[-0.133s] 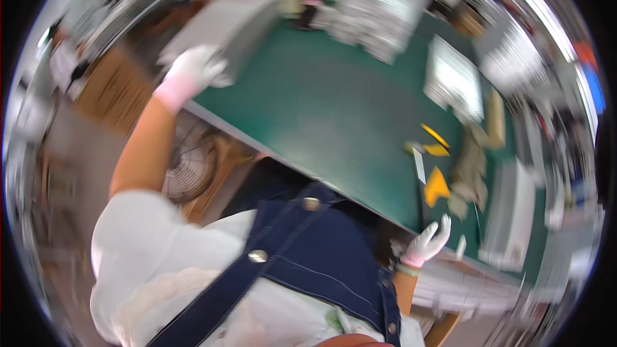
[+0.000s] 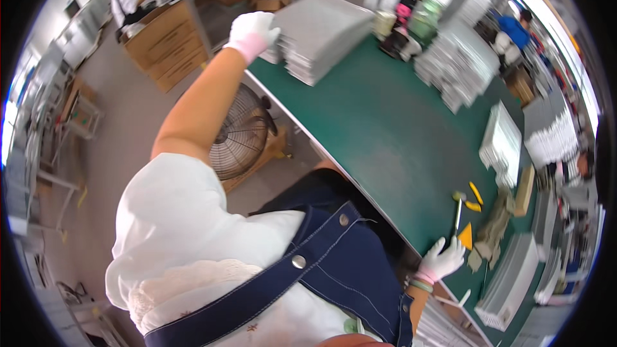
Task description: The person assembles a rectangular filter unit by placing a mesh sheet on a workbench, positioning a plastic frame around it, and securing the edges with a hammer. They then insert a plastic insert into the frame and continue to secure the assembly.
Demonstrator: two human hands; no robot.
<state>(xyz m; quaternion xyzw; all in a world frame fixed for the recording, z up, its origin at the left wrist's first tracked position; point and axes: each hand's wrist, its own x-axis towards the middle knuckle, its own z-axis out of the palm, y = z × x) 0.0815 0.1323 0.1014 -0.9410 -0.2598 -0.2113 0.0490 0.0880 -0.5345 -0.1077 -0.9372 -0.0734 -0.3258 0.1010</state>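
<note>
Head cam: L hand (image 2: 252,32), white-gloved, is at near-L corner of the stack of grey sheets (image 2: 328,26), fingers half curled; can't say if it grips any. Stack lies at far-L end of green table (image 2: 379,122). R hand (image 2: 442,261), also white-gloved, is nr front edge of table, fingers loosely spread, just beside yellow triangle (image 2: 466,236) & thin tool (image 2: 457,215); contact w/ either unclear. Crumpled cloth (image 2: 493,225) lies R of triangle. Fan (image 2: 243,144) stands L of table.
</note>
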